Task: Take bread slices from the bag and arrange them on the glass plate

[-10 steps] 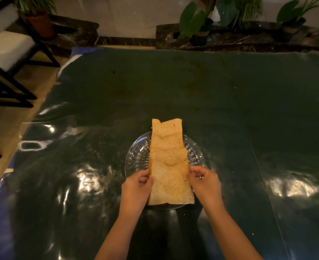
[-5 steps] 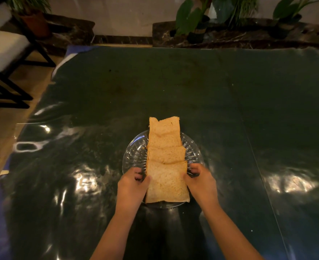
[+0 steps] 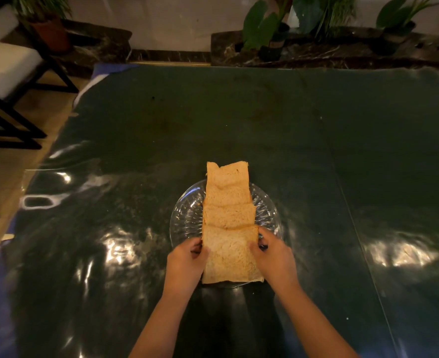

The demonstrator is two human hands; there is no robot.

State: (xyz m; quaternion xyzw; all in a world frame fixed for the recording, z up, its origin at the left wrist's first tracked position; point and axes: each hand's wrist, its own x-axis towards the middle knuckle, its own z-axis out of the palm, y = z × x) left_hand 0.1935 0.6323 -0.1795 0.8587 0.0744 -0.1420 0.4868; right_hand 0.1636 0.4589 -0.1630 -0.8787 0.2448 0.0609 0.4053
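Note:
Several brown bread slices lie in an overlapping row across a clear ribbed glass plate, running away from me past its far rim. The nearest slice overhangs the plate's near edge. My left hand pinches that slice's left side, and my right hand pinches its right side. No bread bag is in view.
The plate stands on a dark green table under a shiny plastic sheet. Potted plants line a dark ledge behind the far edge. White-cushioned chairs with black frames stand off the table's left side.
Both hands have stayed on the nearest slice and shifted slightly along its sides, squaring it against the row. The other slices lie where they were.

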